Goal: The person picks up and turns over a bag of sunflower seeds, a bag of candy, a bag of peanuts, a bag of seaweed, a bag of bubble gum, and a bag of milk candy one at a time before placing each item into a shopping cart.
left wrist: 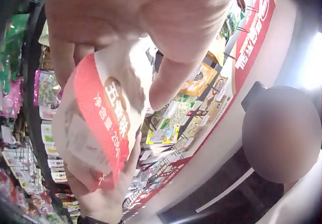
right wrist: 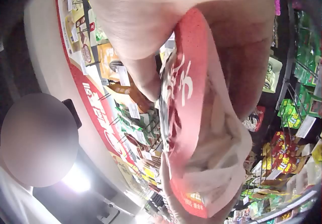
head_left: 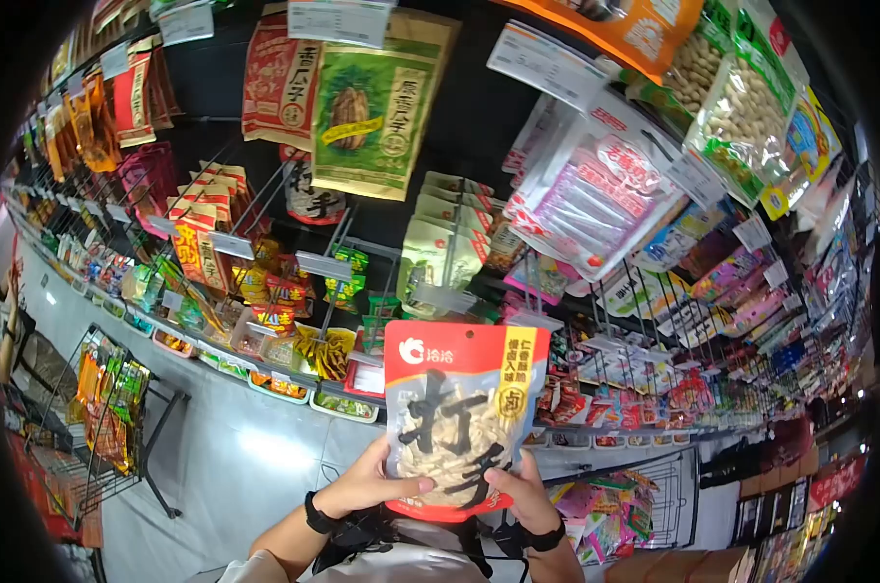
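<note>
One snack bag (head_left: pixel 459 423) upright before you, above the floor (head_left: pixel 236 457), two hands gripping its lower sides, your left thumb (head_left: pixel 411 487) and right thumb (head_left: pixel 503 480) pressing its front, fingers curled behind.

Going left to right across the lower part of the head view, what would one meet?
Orange-and-green snack packets, the left hand, the red-and-grey pouch held upright, the right hand, then pink-and-green packets.
</note>
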Tool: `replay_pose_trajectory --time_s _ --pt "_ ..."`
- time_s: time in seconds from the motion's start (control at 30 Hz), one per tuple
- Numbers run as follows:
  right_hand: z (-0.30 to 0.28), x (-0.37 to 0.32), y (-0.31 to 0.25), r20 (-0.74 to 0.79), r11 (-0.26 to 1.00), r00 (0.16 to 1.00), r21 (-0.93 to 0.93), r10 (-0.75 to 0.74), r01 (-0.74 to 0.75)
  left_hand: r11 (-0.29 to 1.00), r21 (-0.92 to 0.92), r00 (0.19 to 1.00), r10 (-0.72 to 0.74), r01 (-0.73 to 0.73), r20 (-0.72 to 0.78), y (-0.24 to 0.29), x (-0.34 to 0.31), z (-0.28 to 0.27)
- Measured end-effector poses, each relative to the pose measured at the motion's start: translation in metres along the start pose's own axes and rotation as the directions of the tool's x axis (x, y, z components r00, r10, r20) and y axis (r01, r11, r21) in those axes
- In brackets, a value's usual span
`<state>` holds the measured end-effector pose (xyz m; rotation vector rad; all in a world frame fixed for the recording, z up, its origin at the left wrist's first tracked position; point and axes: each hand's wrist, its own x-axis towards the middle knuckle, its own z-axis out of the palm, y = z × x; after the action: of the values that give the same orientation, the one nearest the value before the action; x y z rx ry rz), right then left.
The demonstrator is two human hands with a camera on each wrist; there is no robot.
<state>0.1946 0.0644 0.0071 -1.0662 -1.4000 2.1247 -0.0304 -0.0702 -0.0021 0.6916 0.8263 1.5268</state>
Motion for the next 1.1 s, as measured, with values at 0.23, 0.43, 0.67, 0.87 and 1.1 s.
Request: replay_pose_trajectory --time_s 0.23,0.43,0.67,0.87,1.1 --pt "0.042 0.037 -0.019 0.223 0.987 0.974 -0.144 -0.038 0.072 0.997 0.036 0.981 0.079 -0.073 -0.180 0.004 -0.037 -0.017" --pt "0.053 0.050 -0.021 0.282 0.985 0.959 -0.155 -0.028 0.075 0.968 0.134 0.945 0.239 -0.213 -0.224 0.002 -0.047 -0.024" --pt "0.055 0.047 -0.033 0.270 0.987 0.960 -0.112 -0.081 0.115 0.987 0.017 0.963 0.159 -0.159 -0.218 0.000 -0.038 -0.012" --pt "0.042 0.054 -0.018 0.332 0.990 0.939 -0.070 -0.094 0.123 0.985 0.120 0.972 0.148 -0.127 -0.183 0.013 -0.039 -0.006" --pt "0.035 0.073 -0.012 0.414 0.970 0.893 -0.082 -0.177 0.231 0.980 0.156 0.957 0.156 -0.120 -0.244 0.027 -0.031 -0.013"
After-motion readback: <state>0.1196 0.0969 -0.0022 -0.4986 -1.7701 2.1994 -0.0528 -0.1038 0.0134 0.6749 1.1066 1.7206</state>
